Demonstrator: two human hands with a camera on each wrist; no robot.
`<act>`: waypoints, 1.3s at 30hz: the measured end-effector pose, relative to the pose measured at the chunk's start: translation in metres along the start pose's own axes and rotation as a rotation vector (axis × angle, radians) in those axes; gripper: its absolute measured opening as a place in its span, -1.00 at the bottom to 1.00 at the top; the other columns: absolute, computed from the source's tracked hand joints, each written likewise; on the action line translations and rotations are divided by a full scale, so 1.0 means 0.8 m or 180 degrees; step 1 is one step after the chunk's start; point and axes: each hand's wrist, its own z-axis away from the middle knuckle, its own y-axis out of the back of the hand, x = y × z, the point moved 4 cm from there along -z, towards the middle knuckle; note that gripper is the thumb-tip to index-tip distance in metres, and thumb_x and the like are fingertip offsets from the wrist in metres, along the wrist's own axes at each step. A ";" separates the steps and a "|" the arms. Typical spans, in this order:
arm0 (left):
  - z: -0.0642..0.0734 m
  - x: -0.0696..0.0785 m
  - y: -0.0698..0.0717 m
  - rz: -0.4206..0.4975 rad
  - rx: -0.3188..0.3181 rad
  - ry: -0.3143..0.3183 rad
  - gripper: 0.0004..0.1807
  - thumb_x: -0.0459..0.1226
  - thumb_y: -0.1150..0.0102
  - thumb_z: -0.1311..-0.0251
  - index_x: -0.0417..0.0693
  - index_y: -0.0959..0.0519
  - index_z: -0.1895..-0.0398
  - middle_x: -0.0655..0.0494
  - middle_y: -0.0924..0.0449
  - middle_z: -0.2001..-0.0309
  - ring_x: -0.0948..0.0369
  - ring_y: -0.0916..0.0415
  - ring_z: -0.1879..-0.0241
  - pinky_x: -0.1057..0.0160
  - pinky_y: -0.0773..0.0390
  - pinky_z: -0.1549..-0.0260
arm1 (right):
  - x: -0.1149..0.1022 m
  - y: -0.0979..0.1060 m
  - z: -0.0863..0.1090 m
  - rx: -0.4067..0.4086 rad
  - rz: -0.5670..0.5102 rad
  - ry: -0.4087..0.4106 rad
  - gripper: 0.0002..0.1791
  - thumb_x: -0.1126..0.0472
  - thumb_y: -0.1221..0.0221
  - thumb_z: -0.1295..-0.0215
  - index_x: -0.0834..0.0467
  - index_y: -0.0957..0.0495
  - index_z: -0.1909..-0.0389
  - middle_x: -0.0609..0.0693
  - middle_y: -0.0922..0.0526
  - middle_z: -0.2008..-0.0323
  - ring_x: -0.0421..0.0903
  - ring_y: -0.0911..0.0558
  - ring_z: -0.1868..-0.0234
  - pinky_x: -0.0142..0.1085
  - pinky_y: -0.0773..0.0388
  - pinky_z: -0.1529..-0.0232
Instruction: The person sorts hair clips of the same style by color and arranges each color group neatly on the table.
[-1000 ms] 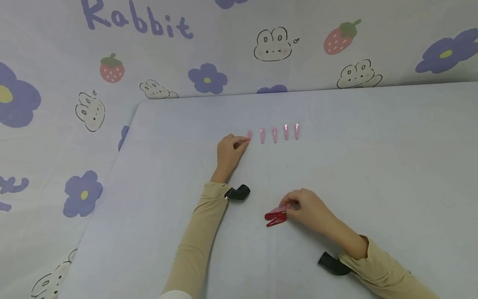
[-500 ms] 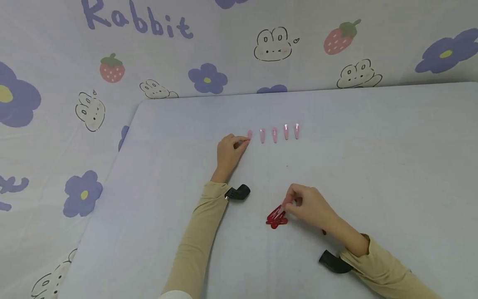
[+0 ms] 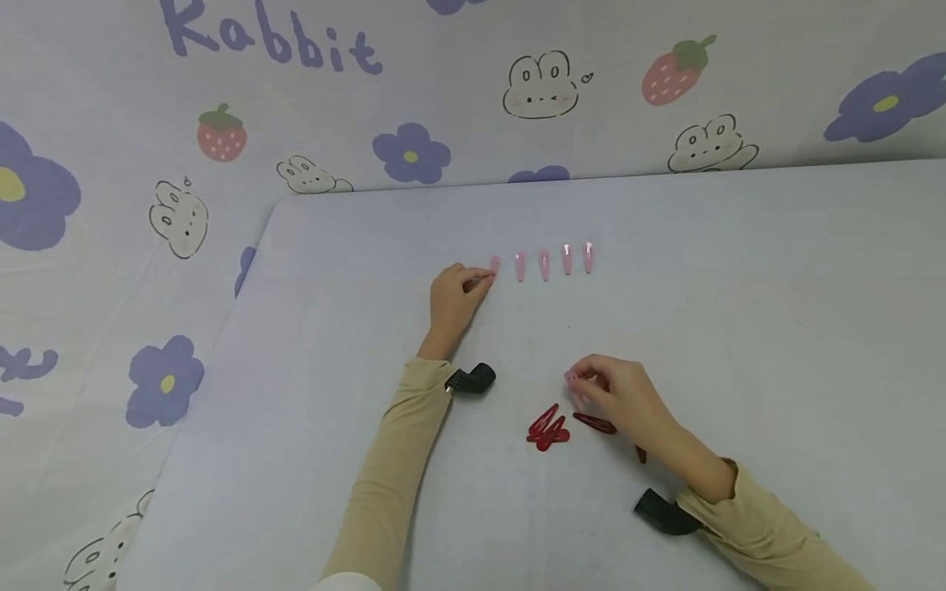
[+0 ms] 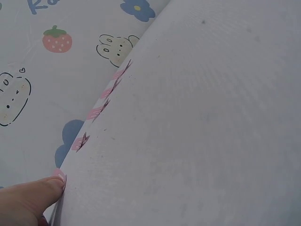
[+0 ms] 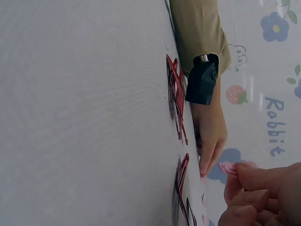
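Note:
At the left end of a row of several pink snap hair clips (image 3: 544,265), my left hand (image 3: 452,302) pinches the end of a pink hair clip (image 3: 495,264) with thumb and finger. That clip lies on the table; in the left wrist view the thumb (image 4: 49,188) covers part of it. My right hand (image 3: 631,406) holds another pink hair clip (image 5: 227,167) between thumb and fingers, raised off the table, its far part hidden by the fingers. Just below and left of this hand lies a small pile of red hair clips (image 3: 543,439).
A dark red hair clip (image 3: 594,423) lies beside the pile, and another (image 3: 640,454) is partly covered by the right wrist. The white table (image 3: 776,328) meets a patterned cloth (image 3: 458,98) at its far and left edges. Black wrist devices (image 3: 473,379) sit at both cuffs.
My right hand has lifted a pink hair clip off the red pile and moved up and right, uncovering the dark red clip beside it. The left hand has stayed put.

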 end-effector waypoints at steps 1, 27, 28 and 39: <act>0.000 0.000 0.000 0.0003 0.0004 0.0005 -0.86 -0.27 -0.25 -0.04 -0.12 -0.69 0.36 0.15 -0.27 0.67 0.20 -0.21 0.60 0.28 -0.19 0.54 | 0.000 0.000 0.000 0.0012 0.0011 0.0071 -0.94 0.42 -0.19 -0.10 0.25 -0.52 0.39 -0.11 -0.42 0.70 -0.24 -0.29 0.68 -0.40 -0.21 0.69; -0.002 -0.003 0.000 -0.0021 0.0043 -0.0005 -0.87 -0.26 -0.25 -0.04 -0.10 -0.69 0.37 0.11 -0.35 0.64 0.21 -0.25 0.58 0.27 -0.23 0.52 | 0.041 0.056 -0.060 -0.0394 -0.0038 -0.0548 -0.87 0.23 0.07 -0.36 0.22 -0.32 0.19 0.13 -0.44 0.62 -0.12 -0.30 0.79 -0.34 -0.27 0.73; -0.002 -0.003 0.000 -0.0023 0.0042 -0.0002 -0.87 -0.26 -0.24 -0.04 -0.10 -0.69 0.37 0.11 -0.35 0.64 0.21 -0.25 0.58 0.27 -0.23 0.52 | 0.044 0.059 -0.066 -0.0426 0.0000 -0.0574 -0.87 0.23 0.07 -0.36 0.22 -0.31 0.18 0.12 -0.44 0.63 -0.12 -0.31 0.78 -0.34 -0.27 0.73; -0.002 -0.005 0.000 -0.0004 0.0007 0.0001 -0.87 -0.25 -0.24 -0.04 -0.08 -0.70 0.37 0.14 -0.30 0.67 0.21 -0.22 0.61 0.28 -0.21 0.55 | 0.075 0.087 -0.123 -0.0807 0.0306 -0.0985 -0.83 0.31 0.08 -0.33 0.22 -0.25 0.09 0.01 -0.37 0.71 -0.14 -0.33 0.78 -0.31 -0.29 0.72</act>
